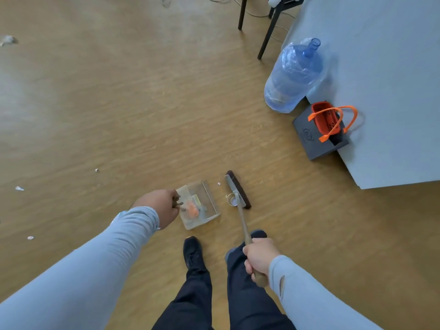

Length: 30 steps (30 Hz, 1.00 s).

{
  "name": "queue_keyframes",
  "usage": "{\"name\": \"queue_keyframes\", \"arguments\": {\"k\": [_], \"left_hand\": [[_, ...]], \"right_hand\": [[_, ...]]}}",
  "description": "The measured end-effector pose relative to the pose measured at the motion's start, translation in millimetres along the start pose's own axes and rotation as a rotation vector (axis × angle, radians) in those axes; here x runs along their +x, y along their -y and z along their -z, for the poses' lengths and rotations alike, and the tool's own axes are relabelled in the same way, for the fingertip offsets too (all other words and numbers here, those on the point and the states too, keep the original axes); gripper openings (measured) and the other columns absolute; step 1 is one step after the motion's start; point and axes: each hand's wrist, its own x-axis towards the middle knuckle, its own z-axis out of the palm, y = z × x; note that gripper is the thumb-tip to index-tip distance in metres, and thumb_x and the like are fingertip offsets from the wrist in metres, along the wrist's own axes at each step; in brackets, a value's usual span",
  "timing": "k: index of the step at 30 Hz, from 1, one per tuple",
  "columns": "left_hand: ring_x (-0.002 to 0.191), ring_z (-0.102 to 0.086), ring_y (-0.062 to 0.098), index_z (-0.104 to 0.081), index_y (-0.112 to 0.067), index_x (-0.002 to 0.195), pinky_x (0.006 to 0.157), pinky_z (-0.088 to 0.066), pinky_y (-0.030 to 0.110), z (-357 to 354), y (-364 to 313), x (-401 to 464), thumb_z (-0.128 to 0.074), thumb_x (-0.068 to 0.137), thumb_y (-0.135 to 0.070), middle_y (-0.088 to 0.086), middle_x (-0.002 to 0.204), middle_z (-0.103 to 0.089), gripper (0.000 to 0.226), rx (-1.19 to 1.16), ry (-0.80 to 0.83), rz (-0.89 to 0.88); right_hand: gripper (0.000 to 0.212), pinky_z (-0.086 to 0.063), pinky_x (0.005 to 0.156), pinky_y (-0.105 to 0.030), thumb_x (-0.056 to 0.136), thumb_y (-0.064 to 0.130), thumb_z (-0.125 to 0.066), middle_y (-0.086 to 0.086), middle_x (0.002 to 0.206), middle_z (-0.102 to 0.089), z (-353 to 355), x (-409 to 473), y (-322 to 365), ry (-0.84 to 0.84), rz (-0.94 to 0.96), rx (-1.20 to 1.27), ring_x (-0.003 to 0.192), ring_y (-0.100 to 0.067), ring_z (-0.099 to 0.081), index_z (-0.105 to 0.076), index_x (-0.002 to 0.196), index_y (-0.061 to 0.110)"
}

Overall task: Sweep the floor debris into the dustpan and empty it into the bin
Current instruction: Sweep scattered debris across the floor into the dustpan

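Observation:
A clear plastic dustpan (209,201) rests on the wooden floor in front of my feet, with an orange scrap and other bits inside. My left hand (158,206) grips its handle at the left side. My right hand (260,256) is closed around the wooden handle of a broom, whose dark brush head (239,189) lies on the floor just right of the dustpan. A small round cap and a thin loop of debris (232,200) sit between brush and pan. A white speck (219,183) lies near the pan's far corner.
Small white scraps (19,188) dot the floor at left, and a crumpled piece (8,40) lies far left. A large blue water bottle (294,75), a dark box with an orange basket (326,120), a grey wall and black chair legs (269,32) stand at right.

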Motion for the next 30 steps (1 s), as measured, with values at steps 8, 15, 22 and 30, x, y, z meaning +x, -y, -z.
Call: {"name": "queue_keyframes", "arguments": {"k": [8, 15, 22, 30], "left_hand": [[0.082, -0.055, 0.020, -0.054, -0.029, 0.133, 0.069, -0.046, 0.029, -2.1, 3.5, 1.2, -0.050, 0.097, -0.038, -0.005, 0.111, -0.068, 0.037, -0.006, -0.023, -0.001], [0.081, -0.058, 0.020, -0.055, -0.029, 0.131, 0.067, -0.047, 0.030, -5.8, 6.5, 1.4, -0.050, 0.096, -0.039, -0.006, 0.100, -0.065, 0.037, -0.011, -0.024, -0.001], [0.082, -0.060, 0.019, -0.054, -0.029, 0.134, 0.070, -0.052, 0.030, -11.6, 7.1, 4.3, -0.050, 0.095, -0.040, -0.006, 0.106, -0.068, 0.040, -0.014, -0.027, -0.006], [0.082, -0.060, 0.020, -0.056, -0.026, 0.130, 0.069, -0.051, 0.030, -14.1, 8.7, 0.5, -0.051, 0.095, -0.039, -0.007, 0.093, -0.060, 0.038, -0.030, -0.013, 0.002]], "right_hand": [[0.057, -0.039, 0.040, -0.025, 0.099, 0.012, -0.051, -0.007, 0.061, -0.052, 72.6, -43.1, -12.5, 0.110, 0.057, -0.158, 0.042, -0.012, -0.042, -0.036, 0.154, 0.021], [0.048, -0.037, 0.039, -0.022, 0.100, 0.014, -0.055, -0.007, 0.063, -0.056, 119.7, -60.7, -24.1, 0.056, 0.032, 0.054, 0.044, -0.012, -0.044, -0.047, 0.147, 0.024], [0.049, -0.041, 0.044, -0.027, 0.098, 0.010, -0.048, -0.006, 0.054, -0.050, 33.9, -29.3, -4.4, 0.042, 0.087, -0.139, 0.041, -0.015, -0.043, -0.046, 0.147, 0.014], [0.048, -0.038, 0.037, -0.021, 0.099, 0.016, -0.057, -0.006, 0.066, -0.058, 92.3, -51.5, -24.8, 0.149, 0.001, 0.143, 0.046, -0.010, -0.045, -0.047, 0.146, 0.018]]}}
